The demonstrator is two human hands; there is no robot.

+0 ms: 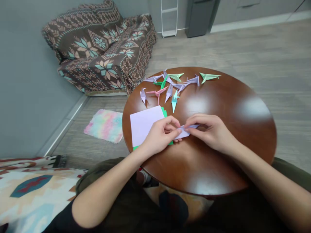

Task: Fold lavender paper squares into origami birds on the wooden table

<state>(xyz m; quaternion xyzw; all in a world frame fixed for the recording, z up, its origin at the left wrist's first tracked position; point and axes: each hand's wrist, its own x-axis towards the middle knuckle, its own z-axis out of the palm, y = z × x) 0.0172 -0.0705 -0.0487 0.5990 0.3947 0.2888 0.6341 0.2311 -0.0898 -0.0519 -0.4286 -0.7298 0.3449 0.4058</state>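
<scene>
Pinching a small lilac folded paper (pixel 185 130) between them, your left hand (pixel 162 135) and right hand (pixel 211 130) meet close together over the near middle of the round wooden table (pixel 218 168). Your left fingers curl over the piece's left end and press it down; your right thumb and forefinger close on its right end, where a narrow point sticks out toward the right. The fold itself is mostly hidden under your fingers, so its exact shape is hard to tell, though it seems to lie flat on the tabletop. Just beside your left hand, partly under it, lies a lilac square sheet (pixel 144 124) on top of a green sheet (pixel 165 113), of which only an edge shows. Farther back on the table, well apart from your hands, a cluster of folded paper cranes (pixel 170 85) in lilac, pink, green and teal is scattered, with one light green crane (pixel 209 77) at the right end of the group. Off the table to the left, a pastel cloth (pixel 104 125) lies on the floor, and behind it stands a sofa under a patterned brown throw (pixel 102 48).
</scene>
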